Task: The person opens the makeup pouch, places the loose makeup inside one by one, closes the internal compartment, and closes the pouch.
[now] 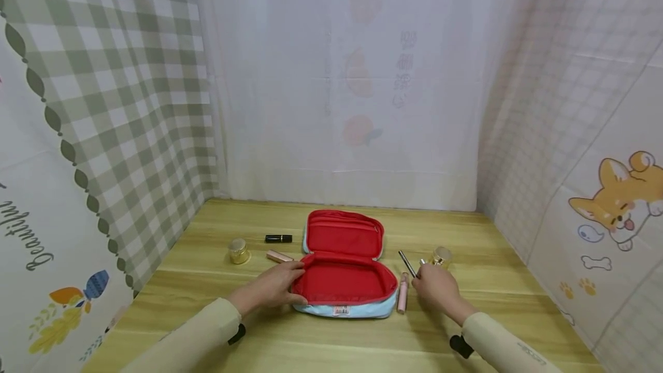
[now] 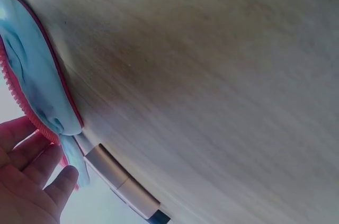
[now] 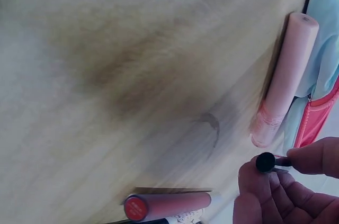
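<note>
With our right hand [image 1: 437,286], thumb meeting fingers, we are pinching a slim dark stick [image 1: 407,263], likely light, stiff, best gripped mid-length; our left hand [image 1: 274,285], digits spread, is touching the probably soft pouch [image 1: 368,309] to its right.

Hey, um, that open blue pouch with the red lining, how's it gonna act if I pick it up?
The pouch will probably sag, since its blue side looks like soft, creased fabric. It's likely light for its size, seeming made mostly of cloth. The lid may flop, as it lies folded back, apparently joined along one edge.
</note>
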A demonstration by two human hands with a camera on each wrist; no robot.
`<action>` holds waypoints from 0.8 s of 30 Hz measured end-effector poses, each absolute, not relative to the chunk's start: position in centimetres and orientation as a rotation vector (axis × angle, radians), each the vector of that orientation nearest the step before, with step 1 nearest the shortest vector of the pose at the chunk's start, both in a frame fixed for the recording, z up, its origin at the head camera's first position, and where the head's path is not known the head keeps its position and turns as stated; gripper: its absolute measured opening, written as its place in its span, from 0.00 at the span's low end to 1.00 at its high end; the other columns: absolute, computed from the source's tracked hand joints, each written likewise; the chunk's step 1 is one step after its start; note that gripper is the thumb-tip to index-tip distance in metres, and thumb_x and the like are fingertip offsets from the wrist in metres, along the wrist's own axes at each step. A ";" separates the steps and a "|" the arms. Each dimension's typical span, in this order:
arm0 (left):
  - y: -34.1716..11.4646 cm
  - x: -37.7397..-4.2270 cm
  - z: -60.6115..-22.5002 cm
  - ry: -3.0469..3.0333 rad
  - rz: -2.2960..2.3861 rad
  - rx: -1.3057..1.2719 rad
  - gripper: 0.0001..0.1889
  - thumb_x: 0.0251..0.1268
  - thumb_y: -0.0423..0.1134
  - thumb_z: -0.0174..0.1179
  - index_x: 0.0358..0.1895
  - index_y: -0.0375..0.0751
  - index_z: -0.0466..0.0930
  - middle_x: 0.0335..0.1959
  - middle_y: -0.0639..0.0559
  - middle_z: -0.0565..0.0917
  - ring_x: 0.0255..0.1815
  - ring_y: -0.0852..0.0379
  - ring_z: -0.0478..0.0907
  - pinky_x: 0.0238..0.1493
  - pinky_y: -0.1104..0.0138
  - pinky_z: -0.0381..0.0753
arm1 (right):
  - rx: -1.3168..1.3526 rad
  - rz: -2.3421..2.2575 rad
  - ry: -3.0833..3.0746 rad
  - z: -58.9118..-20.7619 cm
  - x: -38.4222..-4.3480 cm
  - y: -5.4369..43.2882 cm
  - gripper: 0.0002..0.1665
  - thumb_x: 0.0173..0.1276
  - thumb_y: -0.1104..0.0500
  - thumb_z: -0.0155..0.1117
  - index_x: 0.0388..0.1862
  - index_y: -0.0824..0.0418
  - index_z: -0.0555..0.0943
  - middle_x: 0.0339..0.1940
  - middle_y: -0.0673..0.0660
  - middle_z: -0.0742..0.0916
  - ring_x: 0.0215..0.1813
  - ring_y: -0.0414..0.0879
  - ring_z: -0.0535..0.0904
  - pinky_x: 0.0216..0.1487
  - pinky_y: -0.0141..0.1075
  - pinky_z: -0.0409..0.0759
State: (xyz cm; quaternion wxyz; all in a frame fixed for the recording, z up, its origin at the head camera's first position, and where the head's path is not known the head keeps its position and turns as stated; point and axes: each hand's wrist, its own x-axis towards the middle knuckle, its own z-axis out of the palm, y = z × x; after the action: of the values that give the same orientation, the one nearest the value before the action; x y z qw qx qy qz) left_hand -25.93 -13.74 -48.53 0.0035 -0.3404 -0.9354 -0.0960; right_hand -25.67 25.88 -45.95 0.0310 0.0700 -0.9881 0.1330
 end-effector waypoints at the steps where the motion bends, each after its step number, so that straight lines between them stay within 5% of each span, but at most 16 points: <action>1: -13.8 -26.0 -48.5 -2.933 -0.306 -1.066 0.40 0.58 0.59 0.68 0.62 0.28 0.76 0.66 0.38 0.73 0.66 0.43 0.71 0.65 0.53 0.71 | 0.212 0.393 -3.047 -45.9 -25.8 25.9 0.12 0.61 0.61 0.63 0.18 0.58 0.76 0.17 0.51 0.76 0.22 0.46 0.70 0.21 0.42 0.69; 10: -13.9 -26.5 -48.2 -2.954 -0.368 -1.032 0.35 0.63 0.60 0.64 0.59 0.31 0.80 0.63 0.41 0.76 0.64 0.45 0.73 0.63 0.53 0.73 | 0.161 0.392 -3.075 -45.4 -26.3 25.5 0.08 0.64 0.60 0.62 0.26 0.58 0.83 0.20 0.51 0.80 0.25 0.46 0.73 0.22 0.43 0.71; 19: -13.9 -28.7 -47.7 -2.912 -0.678 -0.989 0.19 0.67 0.50 0.64 0.50 0.36 0.85 0.46 0.50 0.84 0.46 0.54 0.81 0.48 0.59 0.80 | 0.169 0.422 -3.026 -45.2 -26.8 25.1 0.07 0.66 0.59 0.64 0.33 0.60 0.87 0.30 0.54 0.86 0.30 0.49 0.79 0.26 0.47 0.76; 24: -13.9 -30.2 -47.1 -2.896 -0.894 -0.880 0.15 0.69 0.46 0.63 0.49 0.40 0.86 0.45 0.50 0.85 0.46 0.53 0.81 0.47 0.58 0.80 | 0.176 0.456 -3.000 -45.1 -27.1 24.7 0.07 0.65 0.59 0.65 0.35 0.59 0.87 0.32 0.55 0.87 0.33 0.50 0.81 0.26 0.47 0.76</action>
State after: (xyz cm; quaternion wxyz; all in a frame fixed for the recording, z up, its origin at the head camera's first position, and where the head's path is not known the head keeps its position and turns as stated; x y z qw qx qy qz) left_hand -30.20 -13.87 -47.15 -0.0075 -0.2789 -0.9176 -0.2832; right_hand -27.12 24.74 -45.06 0.0510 0.0579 -0.9857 0.1498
